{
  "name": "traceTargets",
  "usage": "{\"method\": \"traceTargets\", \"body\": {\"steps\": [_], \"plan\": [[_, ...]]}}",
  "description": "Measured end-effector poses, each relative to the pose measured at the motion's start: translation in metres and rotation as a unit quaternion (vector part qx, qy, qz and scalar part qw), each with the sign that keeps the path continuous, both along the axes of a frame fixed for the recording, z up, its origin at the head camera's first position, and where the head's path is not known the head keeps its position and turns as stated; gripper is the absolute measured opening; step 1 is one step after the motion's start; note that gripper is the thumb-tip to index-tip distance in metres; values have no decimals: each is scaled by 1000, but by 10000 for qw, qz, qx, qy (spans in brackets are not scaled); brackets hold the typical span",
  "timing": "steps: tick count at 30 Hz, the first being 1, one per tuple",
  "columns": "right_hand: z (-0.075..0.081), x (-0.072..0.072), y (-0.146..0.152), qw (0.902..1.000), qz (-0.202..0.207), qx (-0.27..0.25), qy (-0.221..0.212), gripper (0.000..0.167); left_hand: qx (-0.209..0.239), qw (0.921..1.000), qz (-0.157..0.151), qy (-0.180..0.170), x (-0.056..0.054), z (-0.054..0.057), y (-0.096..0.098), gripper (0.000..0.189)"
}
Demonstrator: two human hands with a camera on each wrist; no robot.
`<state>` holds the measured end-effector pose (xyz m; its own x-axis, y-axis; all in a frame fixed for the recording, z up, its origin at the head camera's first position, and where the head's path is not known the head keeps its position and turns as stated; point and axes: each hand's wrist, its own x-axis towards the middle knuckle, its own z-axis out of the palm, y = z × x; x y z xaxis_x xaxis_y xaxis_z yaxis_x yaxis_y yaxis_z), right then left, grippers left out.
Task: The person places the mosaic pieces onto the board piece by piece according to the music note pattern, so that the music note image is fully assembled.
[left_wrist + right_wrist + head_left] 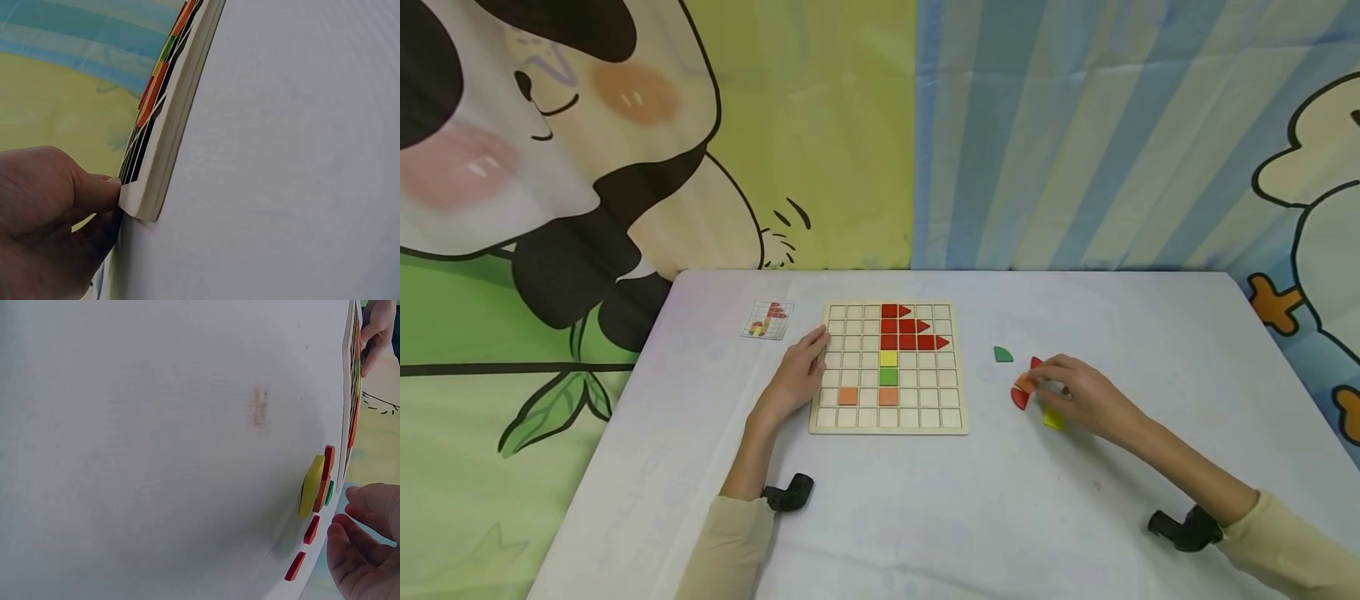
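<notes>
A wooden grid board (925, 417) lies on the table, with red, yellow, green and orange pieces in some cells. My left hand (796, 379) holds its left edge; in the left wrist view, thumb (100, 194) and fingers are at one corner. Over a loose group of pieces at the right is my right hand (1082, 396), fingers bent and fingertips beside an orange piece (1026, 382). In the right wrist view the fingers stand apart from the thumb with nothing visible between them. Around them lie a red piece (1019, 399), a yellow piece (1053, 419) and a green quarter-circle (1003, 354).
A small pattern card (767, 320) lies left of the board, printed with a coloured grid figure. The white table (880, 517) reaches back to a cartoon-printed cloth (842, 125). Two more red pieces, one a small red block (311, 529), lie near the right hand.
</notes>
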<state>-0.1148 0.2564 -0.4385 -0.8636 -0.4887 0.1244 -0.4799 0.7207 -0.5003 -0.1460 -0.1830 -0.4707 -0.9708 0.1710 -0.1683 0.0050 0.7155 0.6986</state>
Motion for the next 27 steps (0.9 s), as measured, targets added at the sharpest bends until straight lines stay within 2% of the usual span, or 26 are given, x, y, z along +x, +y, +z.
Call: {"method": "traceTargets", "body": {"steps": [7, 13, 18, 24, 27], "plan": [[2, -5, 6, 9999, -48, 71, 54, 30, 23, 10000, 38, -28, 1, 1, 0, 55], [-3, -20, 10, 9987, -63, 412, 310, 32, 30, 10000, 71, -28, 1, 1, 0, 55], [-8, -34, 13, 9930, 476, 903, 587, 30, 48, 10000, 69, -22, 0, 0, -1, 55], [-5, -41, 14, 9872, 1016, 1131, 488, 28, 68, 9999, 65, -48, 1, 0, -1, 55], [-5, -44, 16, 9822, 1261, 1233, 649, 28, 67, 10000, 40, -37, 1, 0, -1, 55]]}}
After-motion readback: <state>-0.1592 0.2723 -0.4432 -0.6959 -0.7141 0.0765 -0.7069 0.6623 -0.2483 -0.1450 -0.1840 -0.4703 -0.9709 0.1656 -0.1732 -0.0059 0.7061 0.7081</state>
